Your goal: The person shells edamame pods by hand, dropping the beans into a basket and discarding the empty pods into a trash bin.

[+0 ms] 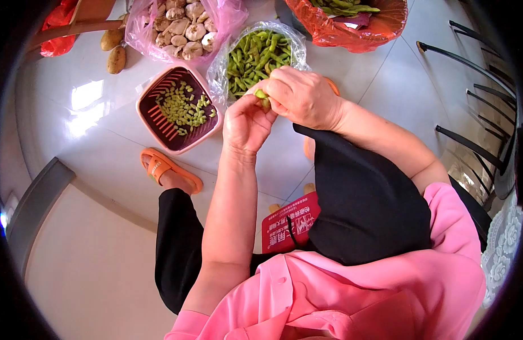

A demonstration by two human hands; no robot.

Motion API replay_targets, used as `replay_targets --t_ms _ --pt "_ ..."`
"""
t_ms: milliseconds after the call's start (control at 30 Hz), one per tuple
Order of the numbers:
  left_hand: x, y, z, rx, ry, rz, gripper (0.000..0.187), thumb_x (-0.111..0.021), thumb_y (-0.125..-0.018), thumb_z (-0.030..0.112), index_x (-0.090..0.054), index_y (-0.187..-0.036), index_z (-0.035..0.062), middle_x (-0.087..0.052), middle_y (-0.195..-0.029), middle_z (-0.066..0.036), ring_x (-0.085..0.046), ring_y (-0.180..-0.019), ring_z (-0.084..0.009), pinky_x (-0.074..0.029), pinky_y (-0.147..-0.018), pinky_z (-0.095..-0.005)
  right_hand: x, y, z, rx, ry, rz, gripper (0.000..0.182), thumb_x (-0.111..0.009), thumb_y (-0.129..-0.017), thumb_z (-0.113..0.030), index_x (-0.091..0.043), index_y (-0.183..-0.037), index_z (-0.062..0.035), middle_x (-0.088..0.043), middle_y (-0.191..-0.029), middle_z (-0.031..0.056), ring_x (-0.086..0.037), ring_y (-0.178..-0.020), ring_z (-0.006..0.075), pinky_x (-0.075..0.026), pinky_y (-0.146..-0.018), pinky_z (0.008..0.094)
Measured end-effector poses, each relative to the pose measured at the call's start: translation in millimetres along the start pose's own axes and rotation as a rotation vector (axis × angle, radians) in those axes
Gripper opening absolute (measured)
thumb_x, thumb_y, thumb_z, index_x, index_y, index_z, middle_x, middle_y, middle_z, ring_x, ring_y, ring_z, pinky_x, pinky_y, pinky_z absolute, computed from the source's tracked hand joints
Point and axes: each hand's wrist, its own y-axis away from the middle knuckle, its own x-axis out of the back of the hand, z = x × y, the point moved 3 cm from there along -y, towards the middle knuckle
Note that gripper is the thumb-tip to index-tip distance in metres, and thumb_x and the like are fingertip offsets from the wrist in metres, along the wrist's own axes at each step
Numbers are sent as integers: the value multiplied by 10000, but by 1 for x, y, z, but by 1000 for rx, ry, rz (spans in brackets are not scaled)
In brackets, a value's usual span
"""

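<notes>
A green bean pod (262, 95) is pinched between my two hands, in front of the clear bag's near edge. My left hand (247, 122) holds it from the left with curled fingers. From the right, my right hand (309, 97) has its fingers closed on the pod's other side. Behind them a clear plastic bag (218, 73) holds many green pods (255, 56). To the left stands a pink basket (179, 148) with a dark inside, and shelled green beans (185, 107) lie in it.
Garlic bulbs (185, 28) fill a pink bag (138, 28) at the top. Two potatoes (116, 59) lie left of it. A red bag (352, 37) with pods stands at the top right. Black metal legs (471, 141) are at the right. An orange slipper (169, 170) is below the basket.
</notes>
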Motion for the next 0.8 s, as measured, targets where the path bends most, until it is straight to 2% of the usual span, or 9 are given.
replay_targets --t_ms 167,267,367,433,467,567,700,767,800 --pt "-7 -3 2 -12 -25 -13 330 -460 -839 97 -522 -1131 -45 -580 -1058 -103 -560 -966 -200 -461 -870 -328 1 0 -1 8 66 -19 187 -632 -683 -28 -487 -797 -58 -502 -737 77 -554 -631 249 -462 -537 350" --pt "-9 -4 3 -28 -98 -25 306 -470 -862 95 -526 -1129 -43 -588 -1039 -103 -569 -947 -200 -468 -856 -321 1 3 6 -97 24 -5 140 -602 -733 -99 -503 -831 -91 -501 -727 53 -577 -659 224 -479 -546 327" --pt "-6 -2 7 -47 -201 -11 270 -485 -886 105 -540 -1110 -34 -595 -1017 -104 -578 -922 -193 -481 -825 -315 17 -2 10 -122 -4 65 146 -613 -726 -74 -493 -808 -84 -494 -721 58 -570 -643 231 -463 -541 337" --pt "-4 -2 14 -58 -258 7 250 -492 -897 114 -550 -1095 -27 -598 -1005 -104 -583 -908 -187 -488 -806 -311 38 -8 14 -48 56 205 156 -616 -713 -34 -481 -777 -76 -490 -704 62 -563 -636 242 -447 -539 347" --pt "-5 -1 20 -96 -276 -33 231 -496 -897 131 -554 -1072 -8 -585 -1018 -97 -570 -910 -180 -485 -802 -302 47 -11 15 -147 10 285 177 -616 -688 9 -476 -756 -73 -484 -682 61 -550 -613 249 -439 -535 341" --pt "-14 3 35 -174 -319 -55 191 -521 -889 151 -561 -1019 16 -562 -982 -78 -542 -854 -165 -471 -742 -275 63 -13 24 -365 -200 331 161 -637 -743 -5 -493 -793 -59 -528 -693 21 -532 -578 126 -443 -537 257" --pt "-6 8 69 -363 -236 157 162 -500 -873 93 -577 -968 -13 -581 -861 -84 -536 -714 -156 -452 -615 -256 51 -4 39 -446 -260 351 133 -629 -787 -46 -499 -813 -44 -549 -688 11 -519 -585 90 -443 -546 244" --pt "7 14 93 -480 -356 271 169 -513 -868 90 -601 -957 -23 -592 -831 -82 -541 -698 -154 -458 -604 -252 30 6 55 -562 -344 244 118 -621 -791 -60 -513 -832 -38 -564 -674 38 -542 -589 113 -450 -550 259" --pt "10 19 101 -561 -496 418 174 -514 -869 91 -614 -952 -24 -599 -822 -79 -546 -691 -154 -464 -607 -253 23 10 57 -557 -257 72 112 -583 -843 -69 -523 -922 -17 -545 -734 14 -507 -656 49 -424 -571 206"
